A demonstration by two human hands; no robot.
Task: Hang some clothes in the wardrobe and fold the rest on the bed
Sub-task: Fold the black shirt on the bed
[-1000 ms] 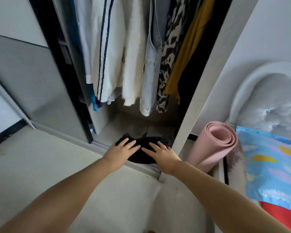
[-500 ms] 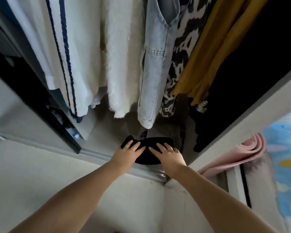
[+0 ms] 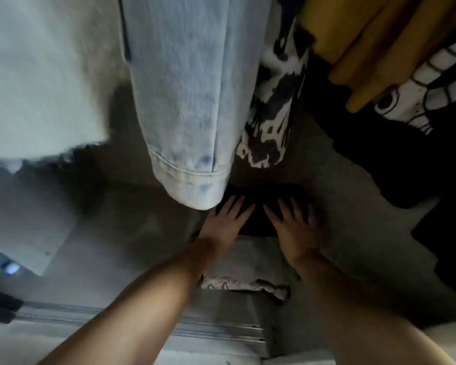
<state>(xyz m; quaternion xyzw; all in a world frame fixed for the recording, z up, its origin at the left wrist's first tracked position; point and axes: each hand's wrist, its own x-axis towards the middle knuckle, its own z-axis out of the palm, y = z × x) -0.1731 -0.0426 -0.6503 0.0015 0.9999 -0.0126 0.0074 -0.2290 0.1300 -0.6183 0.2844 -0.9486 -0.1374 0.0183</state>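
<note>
Black garment (image 3: 261, 204) pushed deeper, denim (image 3: 184, 101) nearer

No legible text, labels or numbers anywhere.

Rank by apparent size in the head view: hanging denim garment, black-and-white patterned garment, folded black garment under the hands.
1. Denim garment, largest, though it hangs nearest the camera.
2. Black-and-white patterned garment.
3. Folded black garment, smallest, partly hidden by left hand and right hand.
</note>
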